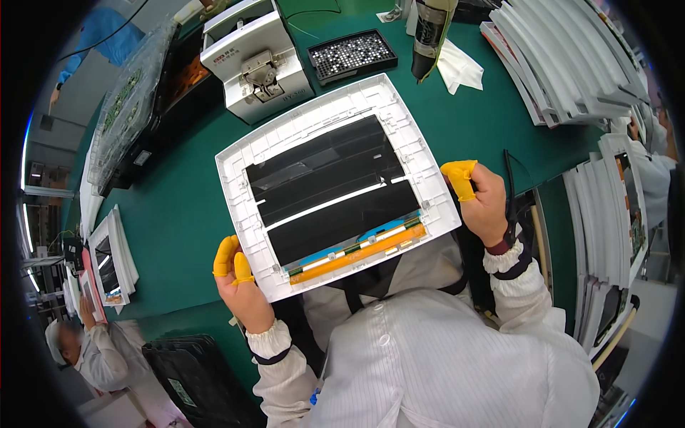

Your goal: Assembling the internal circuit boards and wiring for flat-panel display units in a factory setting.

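A white plastic frame (421, 162) is held tilted over the front of the green table. Set in it is a dark panel (332, 171) crossed by a thin white line, with pieces of clear film on it. An orange flex strip (357, 255) runs along its near edge, beside blue tape and narrow green boards. My left hand (246, 296), in yellow finger cots, grips the near left corner. On the right side, near the corner, my right hand (482, 203) is closed on the edge, also with yellow finger cots. The fingertips under the frame are hidden.
Beyond the frame stand a white machine (260, 89), a black tray of small metal pieces (352, 57), a dark bottle (430, 36) and white paper (460, 68). White frames are stacked at right (564, 64). Left are a black bin (146, 153) and a co-worker (100, 357).
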Motion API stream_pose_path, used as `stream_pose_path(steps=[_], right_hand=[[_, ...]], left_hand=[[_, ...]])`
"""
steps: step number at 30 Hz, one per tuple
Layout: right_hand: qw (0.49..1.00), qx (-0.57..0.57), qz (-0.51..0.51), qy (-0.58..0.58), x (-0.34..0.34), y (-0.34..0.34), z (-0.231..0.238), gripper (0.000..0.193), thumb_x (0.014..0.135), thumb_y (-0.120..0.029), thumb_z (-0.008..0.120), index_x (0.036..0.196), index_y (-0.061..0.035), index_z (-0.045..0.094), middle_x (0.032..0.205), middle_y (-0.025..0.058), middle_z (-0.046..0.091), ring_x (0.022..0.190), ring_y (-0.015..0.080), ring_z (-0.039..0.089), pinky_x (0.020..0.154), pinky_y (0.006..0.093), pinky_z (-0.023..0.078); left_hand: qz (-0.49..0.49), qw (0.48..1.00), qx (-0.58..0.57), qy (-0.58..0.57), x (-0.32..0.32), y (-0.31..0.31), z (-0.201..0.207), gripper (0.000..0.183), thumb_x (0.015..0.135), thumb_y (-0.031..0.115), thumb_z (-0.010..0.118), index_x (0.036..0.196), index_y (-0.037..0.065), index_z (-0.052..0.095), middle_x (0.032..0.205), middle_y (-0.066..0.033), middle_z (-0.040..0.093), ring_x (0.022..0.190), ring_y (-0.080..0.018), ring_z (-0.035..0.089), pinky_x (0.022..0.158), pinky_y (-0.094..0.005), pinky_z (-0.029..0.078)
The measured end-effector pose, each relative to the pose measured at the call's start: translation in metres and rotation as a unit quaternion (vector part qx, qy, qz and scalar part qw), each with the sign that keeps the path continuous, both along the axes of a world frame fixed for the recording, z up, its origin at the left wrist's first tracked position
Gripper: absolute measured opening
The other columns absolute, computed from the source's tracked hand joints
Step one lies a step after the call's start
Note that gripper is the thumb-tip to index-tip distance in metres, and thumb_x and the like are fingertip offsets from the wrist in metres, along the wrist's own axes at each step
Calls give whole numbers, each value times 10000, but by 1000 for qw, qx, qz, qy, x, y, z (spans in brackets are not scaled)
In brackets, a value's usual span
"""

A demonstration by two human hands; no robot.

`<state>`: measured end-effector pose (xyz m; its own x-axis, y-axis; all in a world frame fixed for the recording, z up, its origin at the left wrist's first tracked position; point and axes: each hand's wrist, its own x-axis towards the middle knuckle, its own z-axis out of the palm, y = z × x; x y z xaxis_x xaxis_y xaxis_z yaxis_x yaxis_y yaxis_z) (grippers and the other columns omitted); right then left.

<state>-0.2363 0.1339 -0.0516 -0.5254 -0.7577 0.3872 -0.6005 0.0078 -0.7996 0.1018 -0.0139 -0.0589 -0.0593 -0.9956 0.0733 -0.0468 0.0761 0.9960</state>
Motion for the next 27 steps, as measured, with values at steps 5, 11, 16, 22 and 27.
stream_pose_path(steps=[5,11,16,22,27], right_hand=[[1000,-1,4,-27,0,5,1,159,794,44,622,945,13,661,830,111,663,700,207,628,643,274,477],[998,25,-14,-56,2,0,-14,179,879,21,599,1052,17,643,954,88,654,839,175,620,769,269,484],[998,0,-55,28,-12,8,-11,203,972,-27,507,1151,46,568,1186,112,562,1103,206,526,993,306,389],[998,28,-12,50,-27,2,-20,251,1006,-91,458,1198,47,543,1206,115,567,1109,217,526,1003,311,375],[998,58,-4,26,-25,1,-12,270,1016,-114,444,1215,38,545,1188,108,585,1105,209,530,998,297,374]], left_hand=[[11,999,8,29,-6,5,3,284,962,13,524,1241,-38,523,1181,-130,605,1085,-187,587,961,-291,460],[43,999,-11,-21,2,10,6,246,970,73,536,1194,-23,568,1122,-97,619,1024,-159,590,931,-287,465],[108,978,-124,-128,0,45,18,361,940,39,571,1295,33,507,1363,-99,457,1225,-197,477,1045,-319,367],[121,966,-127,-188,41,103,41,343,877,51,659,1211,41,583,1343,-126,494,1244,-230,474,1051,-354,359],[184,925,-13,-333,107,123,98,330,851,66,684,1174,32,625,878,-91,712,717,-180,659,666,-312,529]])
